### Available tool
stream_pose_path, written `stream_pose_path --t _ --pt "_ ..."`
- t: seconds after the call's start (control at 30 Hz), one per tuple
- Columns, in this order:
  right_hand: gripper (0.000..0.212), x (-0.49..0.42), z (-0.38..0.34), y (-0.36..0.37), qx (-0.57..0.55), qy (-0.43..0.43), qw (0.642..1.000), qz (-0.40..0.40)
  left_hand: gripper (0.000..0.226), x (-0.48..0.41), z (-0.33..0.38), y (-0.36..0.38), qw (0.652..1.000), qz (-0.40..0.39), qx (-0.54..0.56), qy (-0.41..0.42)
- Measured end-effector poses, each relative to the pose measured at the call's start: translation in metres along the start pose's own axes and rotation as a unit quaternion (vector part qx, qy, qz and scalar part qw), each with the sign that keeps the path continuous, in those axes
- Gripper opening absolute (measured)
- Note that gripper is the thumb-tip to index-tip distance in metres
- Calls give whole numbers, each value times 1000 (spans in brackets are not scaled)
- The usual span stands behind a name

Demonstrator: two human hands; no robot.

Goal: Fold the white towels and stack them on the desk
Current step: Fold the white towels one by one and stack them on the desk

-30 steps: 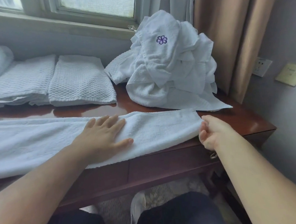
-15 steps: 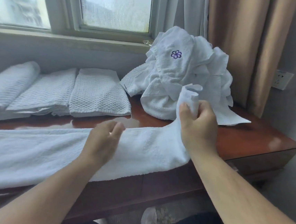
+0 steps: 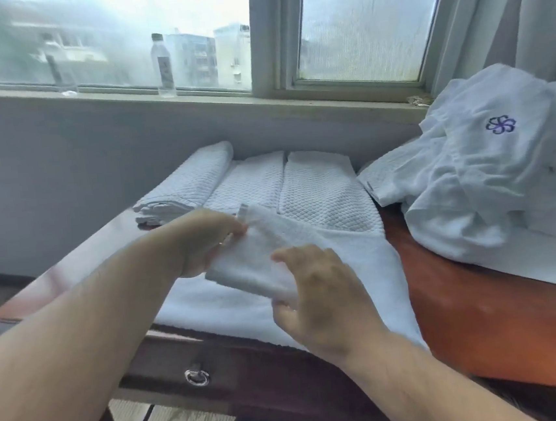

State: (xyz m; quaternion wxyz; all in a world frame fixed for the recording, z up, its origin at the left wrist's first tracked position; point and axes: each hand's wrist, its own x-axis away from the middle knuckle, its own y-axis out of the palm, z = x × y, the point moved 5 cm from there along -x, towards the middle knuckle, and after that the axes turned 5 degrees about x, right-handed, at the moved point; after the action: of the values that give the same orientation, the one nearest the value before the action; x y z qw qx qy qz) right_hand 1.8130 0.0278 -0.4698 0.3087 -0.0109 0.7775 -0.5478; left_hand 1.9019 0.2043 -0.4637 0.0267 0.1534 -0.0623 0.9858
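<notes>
Desk by the window, head view, some blur on the hands.

We note one white towel (image 3: pixel 359 256) lying flat along the front edge of the desk (image 3: pixel 483 309). One end of it is lifted and doubled back over the flat part, and both hands hold it there.

The left hand (image 3: pixel 205 241) grips the far side of that raised end, fingers curled, with a corner of cloth sticking up just past them. The right hand (image 3: pixel 315 295) takes the near side, thumb on top and fingers curled round the edge below. Both hands are closed on the cloth. We cannot tell how many layers are in the fold.

Behind the hands, three folded towels (image 3: pixel 318 189) lie side by side against the wall, touching one another. The leftmost sits higher than the other two. The right one touches the far edge of the flat towel.

To the right, a loose heap of towels (image 3: pixel 472 198) rests on the desk, apart from the flat towel, with bare red-brown wood between them. A purple flower mark (image 3: pixel 500 124) shows on the top piece.

Also in view:
- A clear bottle (image 3: pixel 162 65) stands upright on the window sill (image 3: pixel 293 103).
- A metal ring pull (image 3: pixel 197 377) hangs on the desk front below the left forearm.
- A pale curtain (image 3: pixel 521 0) hangs at the right.
</notes>
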Motion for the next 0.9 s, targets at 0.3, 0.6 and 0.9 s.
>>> stream_pose_path --t 0.3,0.6,0.9 --pt "5 -51 -53 32 57 -85 993 -65 24 -7 15 -99 941 155 -295 61" --pt "23 -67 -70 72 12 -128 985 -116 22 -17 -27 -147 914 195 -354 40" --pt "26 -69 -33 77 -196 -74 958 -194 31 -13 -39 -156 865 292 -403 68"
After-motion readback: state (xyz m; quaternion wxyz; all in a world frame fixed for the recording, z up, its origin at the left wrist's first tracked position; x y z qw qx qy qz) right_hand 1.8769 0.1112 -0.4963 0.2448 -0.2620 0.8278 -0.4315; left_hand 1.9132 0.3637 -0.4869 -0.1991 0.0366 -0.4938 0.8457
